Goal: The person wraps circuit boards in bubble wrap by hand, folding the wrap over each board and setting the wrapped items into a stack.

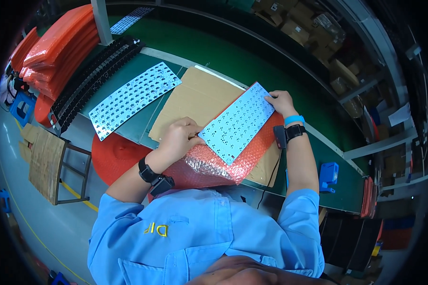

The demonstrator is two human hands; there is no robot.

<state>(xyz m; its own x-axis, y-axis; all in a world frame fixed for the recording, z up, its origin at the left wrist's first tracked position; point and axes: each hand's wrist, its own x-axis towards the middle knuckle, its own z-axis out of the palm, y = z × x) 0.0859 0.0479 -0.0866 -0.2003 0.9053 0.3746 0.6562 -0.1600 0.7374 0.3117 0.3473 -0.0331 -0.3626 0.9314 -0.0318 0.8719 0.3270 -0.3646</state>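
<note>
A white keyboard circuit board (238, 124) dotted with small dark marks is tilted between my hands, over a sheet of red bubble wrap (218, 166). Fingers and thumb of my left hand (179, 137) are closed at its left corner. At its far right end, my right hand (283, 102) pinches the edge with the thumb on top. Under the bubble wrap lies a flat piece of brown cardboard (195, 95). To the left on the green table, apart from both hands, rests a similar white keyboard board (134, 99) with larger dark marks.
Left of the table stand black slotted racks (88, 80) and a tall pile of red bubble-wrap packs (62, 52). A round red stool (121, 156) is partly under the table edge. At right sits a blue device (328, 176). Another white board (130, 20) lies far back.
</note>
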